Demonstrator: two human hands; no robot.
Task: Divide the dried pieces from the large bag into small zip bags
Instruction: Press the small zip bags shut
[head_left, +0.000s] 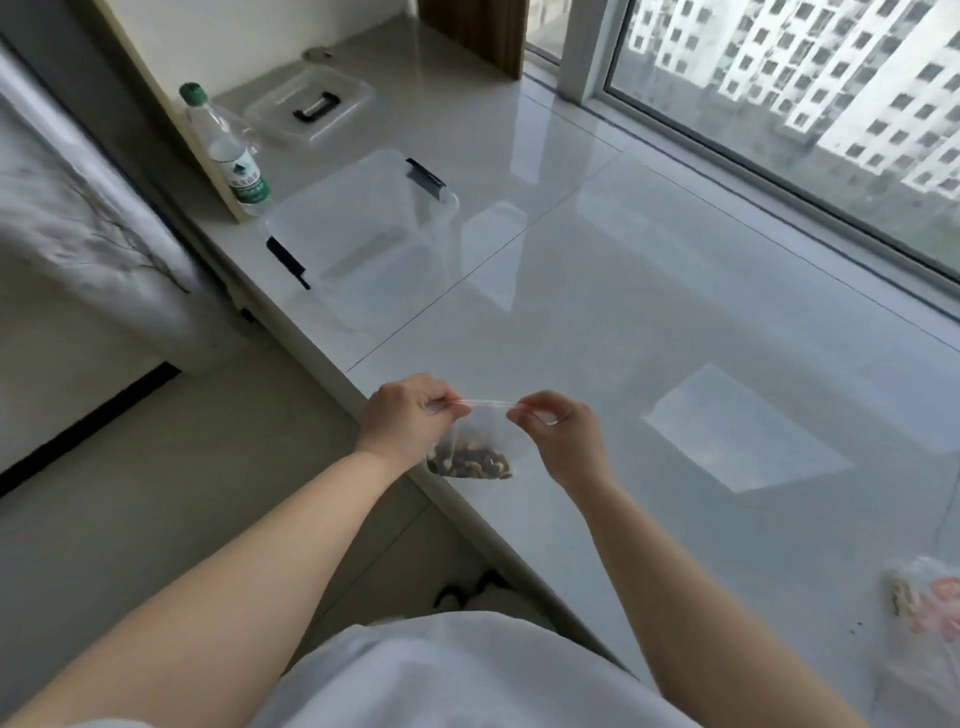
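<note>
A small zip bag (475, 441) is held up in the air above the near edge of a pale, glossy sill (675, 322) that runs along a window. The bag is pinched at its two top corners: the left corner is gripped between the thumb and curled fingers of the left hand (408, 418), the right corner by the fingertips of the right hand (563, 436). A thin red seal strip (485, 401) is stretched taut between the two hands. Whether the seal is fully pressed closed cannot be told.

A modest heap of brown and tan dried pieces (470, 462) is seen settled in the bottom of the bag, so the filling of this portion appears to be done and its closing is judged to be under way.

At the far right edge of the view, on the sill and well apart from the hands, a crumpled large bag (927, 603) is partly cut off by the frame; pale and pinkish contents are glimpsed in it, so more is probably left to divide. No other filled small bags are visible.

Farther along the sill, a clear plastic box (363, 228) with black clips is seen open, and nothing can be made out inside it. Its lid (309, 106) lies beyond, and a water bottle (228, 150) with a green cap stands beside it.
</note>
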